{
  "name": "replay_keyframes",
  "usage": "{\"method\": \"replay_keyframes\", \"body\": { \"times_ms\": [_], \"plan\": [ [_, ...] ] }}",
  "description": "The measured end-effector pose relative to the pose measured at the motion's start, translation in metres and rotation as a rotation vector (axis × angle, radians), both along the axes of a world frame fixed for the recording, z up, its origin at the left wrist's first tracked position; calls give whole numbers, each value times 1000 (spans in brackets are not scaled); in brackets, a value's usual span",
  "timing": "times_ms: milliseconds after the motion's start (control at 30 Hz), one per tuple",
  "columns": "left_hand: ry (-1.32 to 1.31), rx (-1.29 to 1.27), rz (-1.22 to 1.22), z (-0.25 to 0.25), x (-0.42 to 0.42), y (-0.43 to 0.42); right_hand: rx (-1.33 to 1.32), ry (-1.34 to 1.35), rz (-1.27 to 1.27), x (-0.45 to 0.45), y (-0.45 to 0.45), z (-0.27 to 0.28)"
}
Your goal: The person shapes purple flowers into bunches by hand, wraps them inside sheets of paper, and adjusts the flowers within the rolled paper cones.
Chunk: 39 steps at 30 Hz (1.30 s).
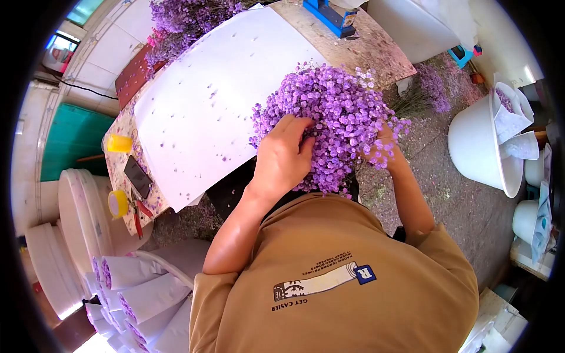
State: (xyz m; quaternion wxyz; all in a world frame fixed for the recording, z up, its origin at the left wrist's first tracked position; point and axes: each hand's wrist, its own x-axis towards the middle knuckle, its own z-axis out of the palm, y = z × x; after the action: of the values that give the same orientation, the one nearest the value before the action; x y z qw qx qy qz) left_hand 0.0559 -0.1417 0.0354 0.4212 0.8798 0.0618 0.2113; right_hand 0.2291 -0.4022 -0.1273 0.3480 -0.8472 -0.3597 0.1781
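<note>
A large bunch of small purple flowers [335, 117] is held in front of the chest, over the near right edge of the table. My left hand [282, 152] rests on the left side of the bunch, its fingers curled in among the blossoms; what they pinch is too small to make out. At the right, my right hand [381, 144] is partly hidden behind the blossoms and grips the bunch from its side. White paper sheets [200, 100], dotted with fallen petals, lie on the table left of the bunch.
On the table's left end are a phone [138, 176], yellow tape rolls [119, 143] and red-handled cutters [138, 220]. A blue tool [329, 19] stands at the back. White paper-wrapped bunches [150, 294] are at lower left, a white tub [479, 144] at right, more purple flowers [194, 23] behind.
</note>
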Motion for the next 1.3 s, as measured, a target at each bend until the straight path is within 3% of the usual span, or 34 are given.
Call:
{"method": "replay_keyframes", "body": {
  "times_ms": [100, 200, 300, 400, 467, 500, 567, 600, 633, 667, 700, 733, 800, 867, 933, 1000, 1033, 1067, 1133, 1167, 1233, 1300],
  "plan": [
    [-83, 162, 16, 0, 5, -3, -35, -130, 36, 1, -1, 0],
    [-113, 271, 50, -2, 9, -7, -26, 73, -49, -4, 2, 19],
    [-100, 316, 59, -3, 11, -6, -154, -293, 176, -2, 2, 20],
    [-109, 263, 33, -7, 11, -4, -108, -394, 203, -13, 14, 59],
    [-120, 196, 14, -9, 8, 1, 139, 40, 19, -16, 17, 59],
    [-149, 68, -16, -9, 5, 3, 139, 40, 18, -14, 16, 56],
    [-175, -60, -48, -6, -3, 5, 57, -304, 132, -9, 13, 48],
    [-59, -579, -95, 1, -8, 5, 57, -302, 133, -11, 14, 50],
    [63, -1095, -138, 8, -11, 5, 98, -113, 68, -13, 17, 55],
    [60, -1095, -134, 17, -11, 6, 137, 76, 3, -13, 18, 57],
    [45, -1358, -209, 27, -9, 8, 136, 75, 7, -11, 17, 52],
    [26, -1619, -289, 32, -7, 9, 73, -108, 90, -8, 17, 47],
    [31, -1614, -292, 32, -1, 6, 9, -297, 177, -5, 15, 45],
    [90, -1402, -277, 26, 3, 3, 140, 39, 16, -15, 22, 67],
    [103, -1387, -325, 18, 6, 6, 189, -11, -23, -16, 22, 59],
    [210, -910, -192, 15, 11, 5, 222, 55, -16, -15, 19, 58],
    [61, -658, -178, 4, 15, 4, 221, 55, -13, -14, 19, 59],
    [61, -659, -175, 0, 14, 2, 189, 32, 11, -13, 19, 61],
    [71, -284, -34, 13, 13, -1, 156, 10, 37, -12, 20, 63],
    [71, -285, -32, 12, 13, -3, 164, 48, 58, -11, 19, 62],
    [-74, -17, 19, 11, 17, -7, 171, 85, 77, -12, 19, 60],
    [-85, 117, 46, 7, 19, -10, 289, 170, 12, -15, 20, 57]
  ]
}}
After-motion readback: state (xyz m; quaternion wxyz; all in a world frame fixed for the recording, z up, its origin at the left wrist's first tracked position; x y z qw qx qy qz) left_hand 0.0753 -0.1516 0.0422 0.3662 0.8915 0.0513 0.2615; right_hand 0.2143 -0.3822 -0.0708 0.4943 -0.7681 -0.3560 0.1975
